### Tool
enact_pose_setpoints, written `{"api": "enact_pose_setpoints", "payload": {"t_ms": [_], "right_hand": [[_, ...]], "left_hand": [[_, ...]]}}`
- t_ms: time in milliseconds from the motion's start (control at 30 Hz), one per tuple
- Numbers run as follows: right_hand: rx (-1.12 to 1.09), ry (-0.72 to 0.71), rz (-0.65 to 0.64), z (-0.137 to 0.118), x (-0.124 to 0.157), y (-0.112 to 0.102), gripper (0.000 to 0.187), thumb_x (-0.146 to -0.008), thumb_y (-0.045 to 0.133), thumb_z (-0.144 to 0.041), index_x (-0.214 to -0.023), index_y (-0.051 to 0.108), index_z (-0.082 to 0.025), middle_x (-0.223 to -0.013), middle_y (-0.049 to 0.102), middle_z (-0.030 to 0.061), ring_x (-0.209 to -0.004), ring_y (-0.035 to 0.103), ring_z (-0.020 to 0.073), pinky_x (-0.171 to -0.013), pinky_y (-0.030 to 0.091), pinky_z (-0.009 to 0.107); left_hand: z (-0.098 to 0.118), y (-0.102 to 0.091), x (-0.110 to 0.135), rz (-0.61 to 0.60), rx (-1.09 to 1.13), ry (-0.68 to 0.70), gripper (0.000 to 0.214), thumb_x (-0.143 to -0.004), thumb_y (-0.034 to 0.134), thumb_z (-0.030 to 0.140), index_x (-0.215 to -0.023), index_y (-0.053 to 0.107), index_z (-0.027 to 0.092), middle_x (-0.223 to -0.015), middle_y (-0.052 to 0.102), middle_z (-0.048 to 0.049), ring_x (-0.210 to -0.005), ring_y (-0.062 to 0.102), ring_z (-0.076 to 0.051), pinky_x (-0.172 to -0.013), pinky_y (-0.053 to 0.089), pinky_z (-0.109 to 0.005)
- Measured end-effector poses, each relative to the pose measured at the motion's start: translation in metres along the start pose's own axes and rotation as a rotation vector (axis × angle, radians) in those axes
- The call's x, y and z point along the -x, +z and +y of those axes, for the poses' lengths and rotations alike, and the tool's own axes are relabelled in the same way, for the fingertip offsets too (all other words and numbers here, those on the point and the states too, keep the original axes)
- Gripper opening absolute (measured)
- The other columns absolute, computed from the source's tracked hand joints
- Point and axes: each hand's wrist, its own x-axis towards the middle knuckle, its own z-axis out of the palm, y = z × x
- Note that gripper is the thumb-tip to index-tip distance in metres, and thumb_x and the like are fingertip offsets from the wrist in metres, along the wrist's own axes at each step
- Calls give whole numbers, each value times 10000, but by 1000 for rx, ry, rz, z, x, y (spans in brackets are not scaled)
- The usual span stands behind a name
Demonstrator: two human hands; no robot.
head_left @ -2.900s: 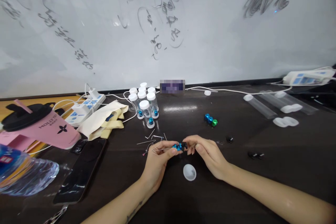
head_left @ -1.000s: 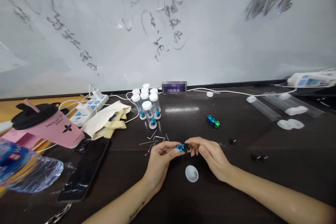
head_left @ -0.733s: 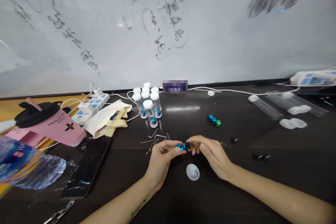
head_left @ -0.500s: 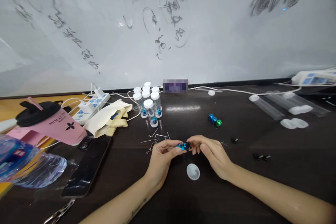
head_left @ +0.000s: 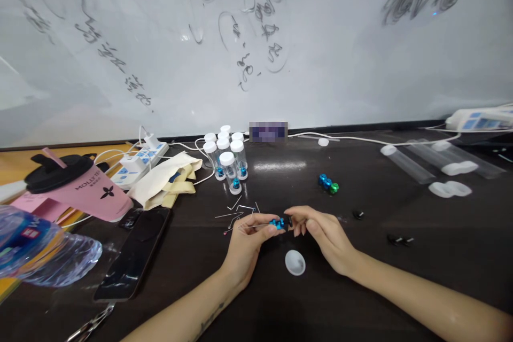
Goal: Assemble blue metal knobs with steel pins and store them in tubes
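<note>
Between the fingertips of my left hand point(head_left: 251, 240) is a small shiny blue metal part point(head_left: 277, 223). Its right end carries a black piece point(head_left: 287, 222), and a thin metal rod runs back from it under my left fingers. My right hand point(head_left: 324, 235) is curled, with thumb and fingers closed at the black piece; the exact contact is partly hidden. Below the hands lies a round white cap point(head_left: 295, 262) with something small and dark inside. Several bent hex keys point(head_left: 238, 210) are scattered beside my left hand.
Behind stand several clear tubes point(head_left: 230, 173) with white caps. Blue and green metal parts point(head_left: 328, 183) and black pieces point(head_left: 399, 240) lie rightward, near empty tubes point(head_left: 409, 164). A phone point(head_left: 134, 256), pink cup point(head_left: 86, 187), water bottle point(head_left: 44, 248) and power strip point(head_left: 140, 163) crowd the left.
Hardly anything differs. Both hands keep the same hold around the blue part, and the objects on the table stay in place.
</note>
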Motion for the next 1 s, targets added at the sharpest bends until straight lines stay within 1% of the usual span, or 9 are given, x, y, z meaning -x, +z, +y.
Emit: {"api": "enact_pose_setpoints", "payload": {"t_ms": [67,167,300,400,533,667,800,900,1000], "right_hand": [[7,1,2,0,0,0,402,-1019,315,-427,-1184,600,-196,-836,636,45,-729,620,165,-700,492,315],[4,5,8,0,0,0,412,-1019,313,-426,-1223,582,-191,-848,643,52,-731,623,169,-699,500,322],[-4,0,-3,2,0,0,398,-1020,322,-416,-1193,601,-191,-851,647,54,-728,621,165,-697,503,321],[-14,2,4,2,0,0,392,-1024,318,-404,-1250,563,-200,-850,639,47,-728,620,161,-701,501,320],[-16,-10,-9,1,-1,0,391,-1022,322,-403,-1182,608,-189,-850,645,54,-728,618,163,-690,502,316],[-12,-2,5,0,-1,0,405,-1021,318,-412,-1233,579,-188,-846,641,54,-724,622,164,-689,510,315],[-6,-4,-4,1,0,0,406,-1020,318,-411,-1189,607,-181,-849,649,63,-730,622,170,-694,512,322],[-7,2,3,1,0,0,406,-1020,317,-416,-1226,582,-186,-850,648,60,-726,623,169,-690,511,323],[-4,8,-6,0,-1,0,416,-1016,322,-430,-1173,611,-177,-837,649,62,-719,620,170,-681,510,320]], "left_hand": [[0,1,0,5,3,2,179,-686,805,159,-857,753,151,-798,764,-38,-742,701,-141,-788,527,-238],[1,1,0,12,5,1,180,-681,808,160,-852,754,149,-794,763,-39,-740,701,-145,-788,529,-244],[1,1,0,9,11,-3,180,-675,812,160,-845,753,151,-792,764,-40,-740,701,-142,-785,529,-241],[1,1,-1,12,20,-3,194,-667,819,166,-849,753,151,-802,765,-41,-735,702,-144,-784,532,-246],[1,1,0,12,18,-6,194,-668,818,163,-850,751,147,-809,766,-45,-743,703,-148,-793,531,-253],[0,1,1,8,17,-6,188,-682,806,154,-862,751,148,-810,768,-46,-745,702,-144,-793,526,-247],[0,1,1,14,10,-5,189,-676,813,172,-854,754,147,-804,768,-53,-748,702,-155,-798,527,-261],[1,1,0,18,10,-6,198,-669,819,176,-854,754,147,-796,766,-52,-743,703,-155,-796,526,-262],[1,2,0,17,10,-7,196,-665,822,182,-846,754,147,-798,766,-54,-745,704,-157,-799,527,-263]]}}
